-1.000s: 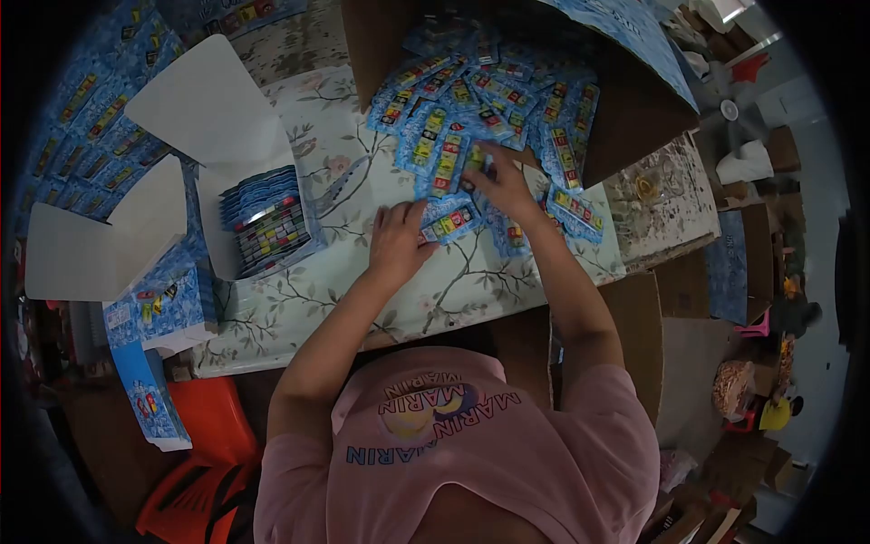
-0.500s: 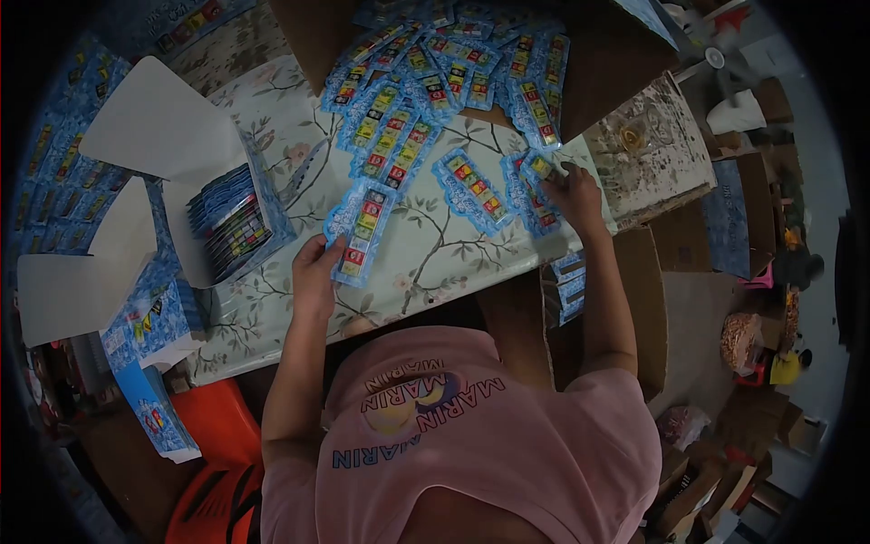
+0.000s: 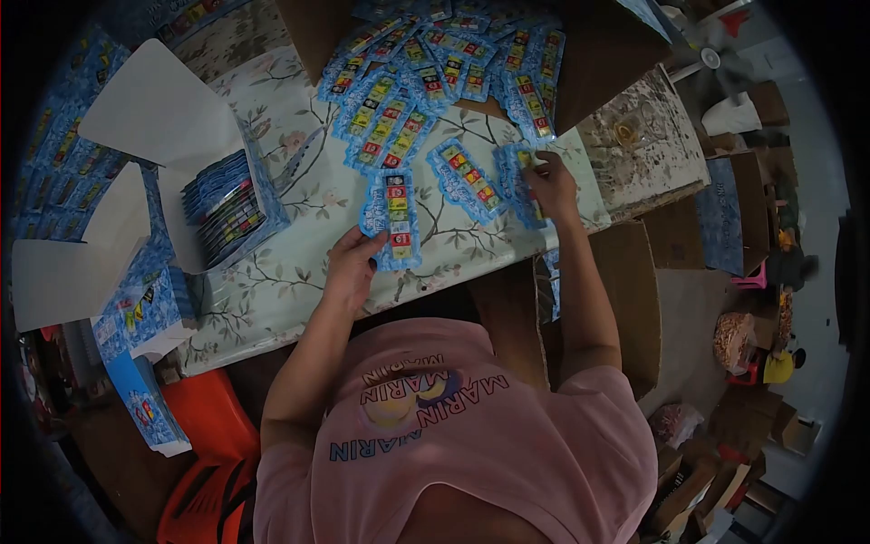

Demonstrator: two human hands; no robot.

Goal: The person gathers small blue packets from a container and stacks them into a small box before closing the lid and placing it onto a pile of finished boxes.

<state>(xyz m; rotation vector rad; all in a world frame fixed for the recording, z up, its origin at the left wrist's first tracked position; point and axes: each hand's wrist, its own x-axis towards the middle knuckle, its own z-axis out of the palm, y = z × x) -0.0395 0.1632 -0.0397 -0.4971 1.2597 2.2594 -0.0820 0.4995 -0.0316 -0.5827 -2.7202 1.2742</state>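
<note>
My left hand (image 3: 352,265) pinches the lower left edge of a long blue packet (image 3: 400,218), which shows a column of red, yellow and dark squares. My right hand (image 3: 553,188) has its fingers closed on another blue packet (image 3: 515,186) at the right of the table and covers part of it. Between the two hands a third blue packet (image 3: 467,181) lies slanted on the cloth. Beyond them, a heap of similar packets (image 3: 417,82) spills from a brown carton (image 3: 616,77) onto the table.
An open white-flapped box (image 3: 186,204) at the left holds a row of packets on edge. The table has a floral cloth (image 3: 299,272). An orange chair (image 3: 208,422) stands at lower left, an open carton (image 3: 625,308) below the table's right edge.
My left hand has moved right, bringing its packet nearer the middle one and more upright. My right hand has shifted slightly left, its packet now lined up over the one beneath.
</note>
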